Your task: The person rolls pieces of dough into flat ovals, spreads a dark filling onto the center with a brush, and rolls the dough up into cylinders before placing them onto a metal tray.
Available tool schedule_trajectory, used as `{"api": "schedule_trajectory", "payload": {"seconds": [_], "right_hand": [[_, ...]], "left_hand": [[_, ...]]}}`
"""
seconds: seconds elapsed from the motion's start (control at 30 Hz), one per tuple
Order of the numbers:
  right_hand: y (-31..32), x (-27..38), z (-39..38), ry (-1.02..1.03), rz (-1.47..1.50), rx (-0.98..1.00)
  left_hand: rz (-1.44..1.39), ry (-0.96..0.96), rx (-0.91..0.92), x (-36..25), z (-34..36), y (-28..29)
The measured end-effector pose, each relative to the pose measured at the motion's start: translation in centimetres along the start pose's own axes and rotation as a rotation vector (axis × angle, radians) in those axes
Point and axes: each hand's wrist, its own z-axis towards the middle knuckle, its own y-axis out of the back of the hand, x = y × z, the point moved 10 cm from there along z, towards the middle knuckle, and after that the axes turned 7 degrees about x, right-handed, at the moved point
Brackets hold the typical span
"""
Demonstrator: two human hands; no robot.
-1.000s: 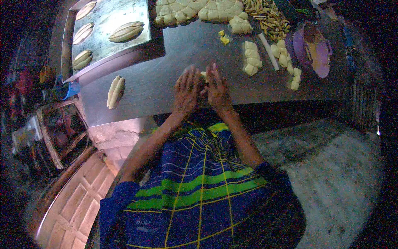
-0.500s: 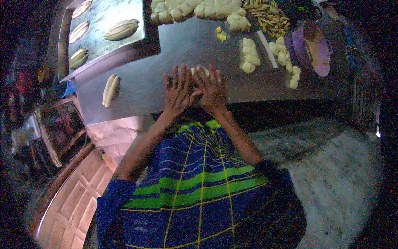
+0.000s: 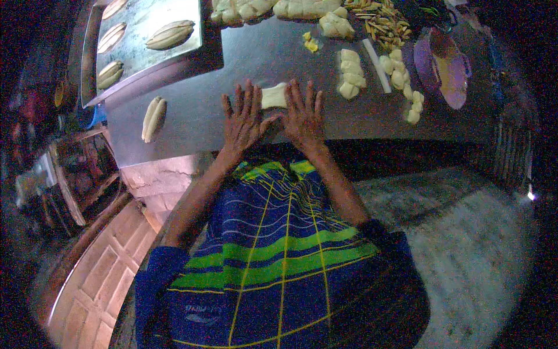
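A small flattened piece of dough point(image 3: 274, 97) lies on the metal table point(image 3: 197, 125) between my hands. My left hand point(image 3: 243, 119) is spread flat with its fingers on the dough's left edge. On the other side, my right hand point(image 3: 304, 116) also lies flat, fingers apart, against the right edge. Both thumbs point inward and nearly meet below the dough. A shaped dough roll point(image 3: 154, 120) with lengthwise ridges rests to the left of my hands. Off to the right are a strip of dough lumps point(image 3: 351, 74) and a chain of smaller dough pieces point(image 3: 399, 75).
At the upper left stands a metal baking tray point(image 3: 139, 64) with several ridged rolls. Large dough masses point(image 3: 305, 8) lie along the far side, near a pile of yellowish strips point(image 3: 383, 26). A white stick point(image 3: 376, 65), yellow bits point(image 3: 311, 42) and a purple bowl point(image 3: 427, 61) are at the right.
My hands have moved slightly apart, so the dough that was mostly under my fingers now shows as a flat, wider piece. The whole view has shifted a little.
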Motion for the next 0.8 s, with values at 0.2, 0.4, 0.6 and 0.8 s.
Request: {"api": "schedule_trajectory", "payload": {"seconds": [0.2, 0.4, 0.6, 0.8], "right_hand": [[-0.5, 0.1, -1.1, 0.079, 0.089, -0.124], [-0.8, 0.1, -1.4, 0.083, 0.121, -0.166], [-1.1, -0.1, -1.5, 0.123, 0.065, -0.043], [4.2, -15.3, -1.9, -0.228, 0.199, -0.509]], "left_hand": [[-0.048, -0.072, 0.084, -0.8, -1.1, -1.0], [-0.163, -0.269, 0.072, -1.8, -2.3, 0.0], [-0.160, -0.283, 0.122, -1.4, -2.9, 1.2], [-0.282, -0.346, 0.084, -7.3, -0.6, 0.4]]}}
